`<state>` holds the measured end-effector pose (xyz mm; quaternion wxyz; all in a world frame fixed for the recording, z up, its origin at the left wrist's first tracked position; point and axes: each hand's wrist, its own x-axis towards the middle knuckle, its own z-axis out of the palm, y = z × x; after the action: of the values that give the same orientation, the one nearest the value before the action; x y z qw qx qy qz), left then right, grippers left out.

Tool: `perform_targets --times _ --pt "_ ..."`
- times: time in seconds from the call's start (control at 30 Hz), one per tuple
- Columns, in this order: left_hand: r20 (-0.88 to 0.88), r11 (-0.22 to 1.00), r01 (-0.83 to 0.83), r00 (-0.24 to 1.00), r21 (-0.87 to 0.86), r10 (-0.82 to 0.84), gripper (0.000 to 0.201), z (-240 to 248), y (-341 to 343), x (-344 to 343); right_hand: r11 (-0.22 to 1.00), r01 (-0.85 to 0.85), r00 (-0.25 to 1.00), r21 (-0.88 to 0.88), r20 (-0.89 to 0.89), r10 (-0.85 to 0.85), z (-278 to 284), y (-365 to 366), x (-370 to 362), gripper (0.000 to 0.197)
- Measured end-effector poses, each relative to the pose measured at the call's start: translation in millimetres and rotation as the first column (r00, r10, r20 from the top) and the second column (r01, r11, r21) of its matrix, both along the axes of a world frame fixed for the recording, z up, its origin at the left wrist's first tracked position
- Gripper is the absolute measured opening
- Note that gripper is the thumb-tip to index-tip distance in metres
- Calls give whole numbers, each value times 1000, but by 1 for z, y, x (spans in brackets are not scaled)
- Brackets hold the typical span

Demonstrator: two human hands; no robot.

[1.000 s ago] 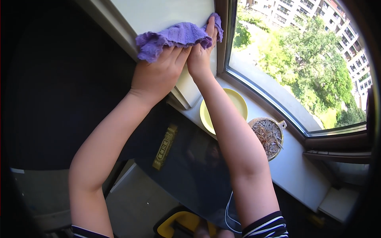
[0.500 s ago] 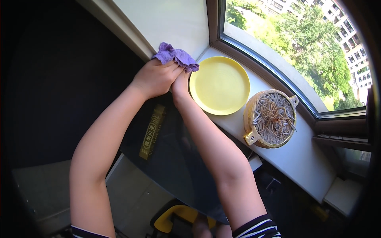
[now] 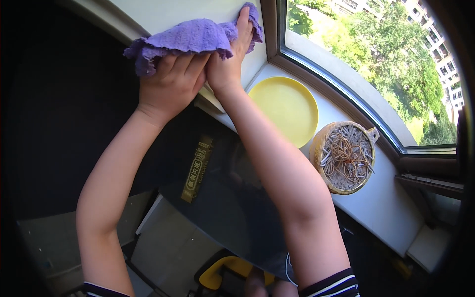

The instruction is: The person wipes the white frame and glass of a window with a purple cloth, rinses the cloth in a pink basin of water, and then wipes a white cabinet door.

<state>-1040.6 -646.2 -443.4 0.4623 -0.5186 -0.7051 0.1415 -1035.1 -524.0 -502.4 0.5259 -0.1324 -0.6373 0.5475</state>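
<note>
White wall panel [image 3: 198, 12] at top, beside window frame [image 3: 269, 29]. White windowsill [image 3: 391, 203] carries yellow plate [image 3: 287, 109] and round woven basket [image 3: 346, 157], just beside each other. Both forearms raised, extended up from lower edge, wrists close together. Left hand [image 3: 170, 81] and right hand [image 3: 228, 64] side by side, fingers flat, pressing purple cloth [image 3: 190, 37] against panel. Cloth bunched, long axis running left-right, slightly rising toward right.
</note>
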Motion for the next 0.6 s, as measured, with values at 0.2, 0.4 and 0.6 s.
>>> perform_targets --times 0.2,0.4,0.6 --pt "21 982 -28 999 -188 32 38 -23 37 17 965 -39 998 -258 -61 24 -59 26 -23 80" --pt "103 988 35 994 -151 -20 33 -38 28 11 772 -330 926 -543 -344 154 -98 13 -42 70" --pt "171 978 58 985 -202 -23 29 -76 29 25 204 -785 619 -585 -726 300 -177 17 -45 49"
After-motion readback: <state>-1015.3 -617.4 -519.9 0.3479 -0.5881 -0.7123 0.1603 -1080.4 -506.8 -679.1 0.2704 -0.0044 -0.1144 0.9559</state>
